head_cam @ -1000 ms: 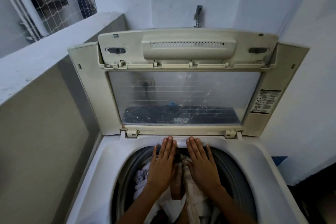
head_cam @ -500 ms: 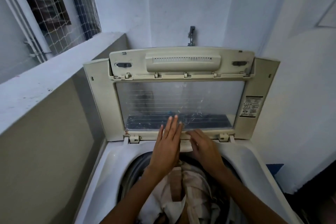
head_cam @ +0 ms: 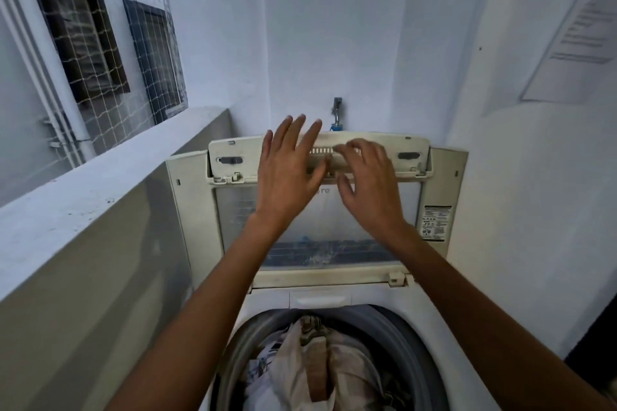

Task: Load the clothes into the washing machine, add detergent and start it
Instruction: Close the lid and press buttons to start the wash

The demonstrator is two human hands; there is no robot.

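Note:
A cream top-loading washing machine (head_cam: 424,324) stands before me with its folding lid (head_cam: 440,177) raised upright against the back wall. The drum holds a heap of white, beige and dark clothes (head_cam: 320,364). My left hand (head_cam: 287,173) is lifted in front of the lid's upper panel, fingers spread and empty. My right hand (head_cam: 370,187) is beside it at the same height, fingers curled loosely near the vented handle strip (head_cam: 320,151), holding nothing. I cannot tell whether either hand touches the lid. No detergent is in view.
A grey-white ledge wall (head_cam: 83,210) runs close along the machine's left side, with netted windows (head_cam: 100,43) above it. A tap (head_cam: 337,113) sticks out of the back wall just behind the lid. A white wall with a paper notice (head_cam: 574,30) closes the right side.
Both hands have risen from the clothes at the drum's back rim to the top of the raised lid. My view has tilted upward.

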